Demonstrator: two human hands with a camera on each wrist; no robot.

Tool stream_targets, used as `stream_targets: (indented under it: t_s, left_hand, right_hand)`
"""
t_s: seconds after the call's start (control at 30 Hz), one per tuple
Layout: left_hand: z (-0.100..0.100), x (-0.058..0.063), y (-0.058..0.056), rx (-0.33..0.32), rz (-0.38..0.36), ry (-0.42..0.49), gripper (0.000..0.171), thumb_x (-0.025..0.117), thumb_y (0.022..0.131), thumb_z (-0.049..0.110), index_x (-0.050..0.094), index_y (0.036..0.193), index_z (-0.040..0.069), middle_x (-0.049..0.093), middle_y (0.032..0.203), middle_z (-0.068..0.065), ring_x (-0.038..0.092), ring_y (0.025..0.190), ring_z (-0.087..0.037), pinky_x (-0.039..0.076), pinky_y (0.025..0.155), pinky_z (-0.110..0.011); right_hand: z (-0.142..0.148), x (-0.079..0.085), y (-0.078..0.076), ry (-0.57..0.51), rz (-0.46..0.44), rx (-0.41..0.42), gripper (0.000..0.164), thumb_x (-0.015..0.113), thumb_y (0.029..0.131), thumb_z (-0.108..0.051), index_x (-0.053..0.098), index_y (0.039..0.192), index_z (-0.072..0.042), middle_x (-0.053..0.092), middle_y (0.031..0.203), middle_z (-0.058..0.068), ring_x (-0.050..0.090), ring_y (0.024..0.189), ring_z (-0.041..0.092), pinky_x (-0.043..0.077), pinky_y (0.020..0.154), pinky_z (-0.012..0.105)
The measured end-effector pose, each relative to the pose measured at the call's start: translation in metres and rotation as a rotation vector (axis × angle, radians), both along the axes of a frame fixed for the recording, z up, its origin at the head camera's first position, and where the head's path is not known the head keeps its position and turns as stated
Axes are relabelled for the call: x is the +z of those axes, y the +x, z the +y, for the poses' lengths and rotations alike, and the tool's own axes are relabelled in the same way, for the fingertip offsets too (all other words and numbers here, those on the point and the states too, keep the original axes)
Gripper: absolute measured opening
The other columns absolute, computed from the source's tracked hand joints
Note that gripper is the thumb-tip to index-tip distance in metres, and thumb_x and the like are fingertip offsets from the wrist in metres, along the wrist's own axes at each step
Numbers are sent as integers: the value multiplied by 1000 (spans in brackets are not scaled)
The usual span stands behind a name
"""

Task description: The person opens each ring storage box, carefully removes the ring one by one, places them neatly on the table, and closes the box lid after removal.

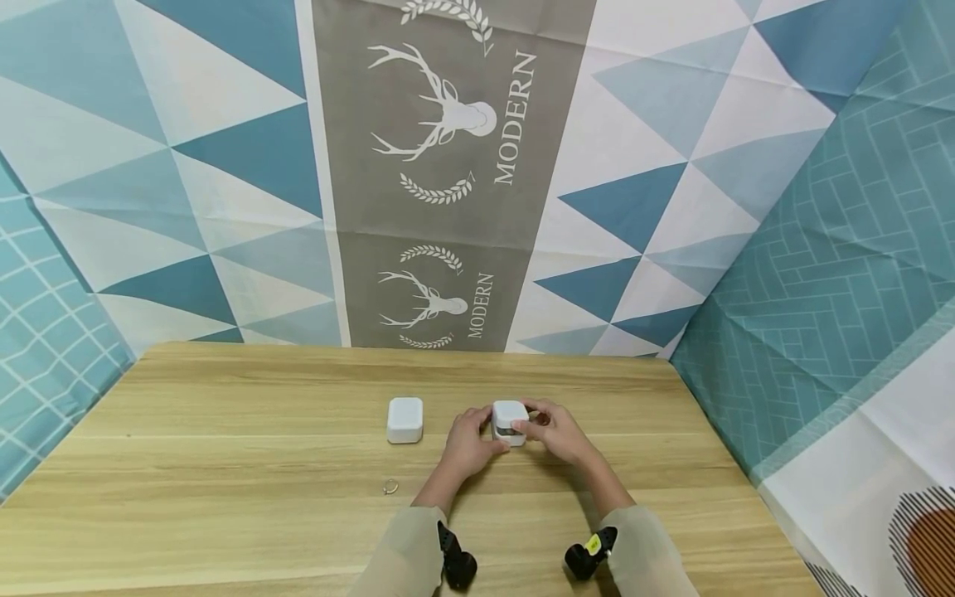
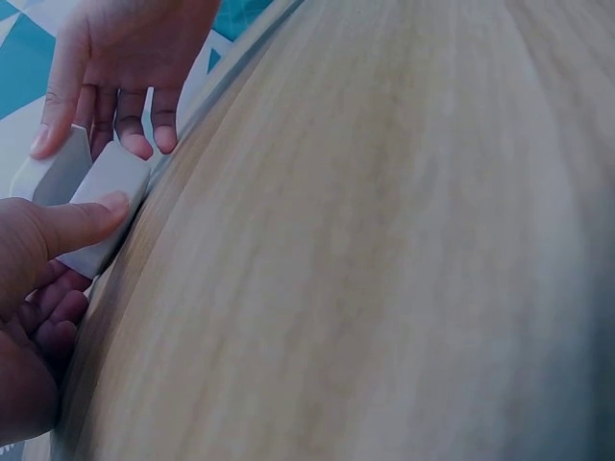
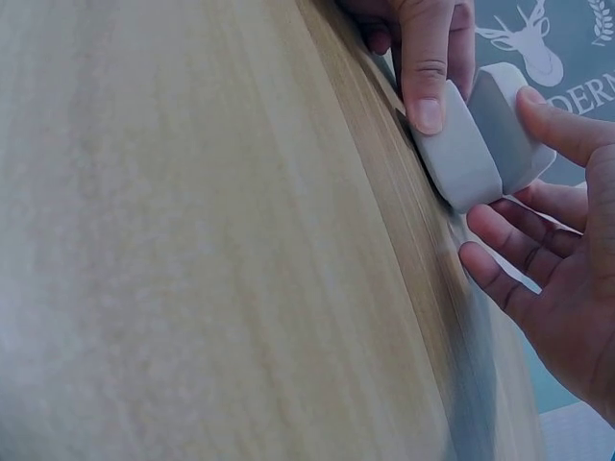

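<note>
A small white hinged ring box stands on the wooden table between the two hands, its lid partly raised. My left hand grips the lower half, thumb on the near side, as the left wrist view shows the base under that thumb. On the lid, my right hand pinches with its thumb and fingers. A dark gap shows between lid and base; what lies inside cannot be made out. To the left sits a second white box, closed. A small ring lies nearer on the table.
The wooden table reaches back to a patterned cloth hanging behind it. More cloth hangs along the right side, and a blue checked one along the left. Black cameras are strapped to both wrists.
</note>
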State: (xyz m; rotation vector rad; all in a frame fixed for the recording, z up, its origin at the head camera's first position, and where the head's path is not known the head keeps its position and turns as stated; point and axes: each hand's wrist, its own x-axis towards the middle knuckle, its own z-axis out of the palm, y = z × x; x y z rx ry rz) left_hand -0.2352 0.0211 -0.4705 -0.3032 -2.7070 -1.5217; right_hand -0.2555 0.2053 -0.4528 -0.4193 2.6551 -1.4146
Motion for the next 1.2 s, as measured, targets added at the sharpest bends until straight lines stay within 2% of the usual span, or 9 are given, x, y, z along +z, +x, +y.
stream_targets:
  t_s: [0.3,0.53,0.77,0.93,1.2]
  left_hand:
    - [0,0,1,8,-20,14,67,78,75,21,50,132,-2,57,124,-16,49,115,-33,40,100,-49]
    - [0,0,2,8,-19,10,67,77,76,21,49,132,-2,57,125,-17,49,116,-33,40,101,-49]
    - [0,0,0,9,-22,4,67,77,76,21,49,132,-2,57,124,-16,49,116,-32,40,101,-48]
    - [0,1,0,8,-22,7,66,77,76,21,50,132,-2,58,124,-16,49,116,-32,40,101,-48]
    - [0,0,-1,7,-16,-4,66,77,76,21,50,132,-2,58,123,-16,49,115,-32,40,100,-48]
  right_hand:
    - [0,0,1,0,-3,-5,54,66,86,-30,53,130,-1,60,117,13,56,87,17,46,71,27]
    - [0,-1,0,-30,-15,16,53,64,89,-26,50,131,2,57,123,18,58,88,17,49,70,25]
    - [-9,32,19,-27,-36,38,52,61,91,-19,46,132,10,55,124,24,58,88,17,52,73,30]
    - [-9,33,19,-46,-50,40,52,62,90,-20,46,132,8,56,121,24,58,87,17,53,76,34]
    - [-9,32,18,-47,-48,48,51,60,91,-19,47,132,9,56,120,24,58,86,15,54,75,35]
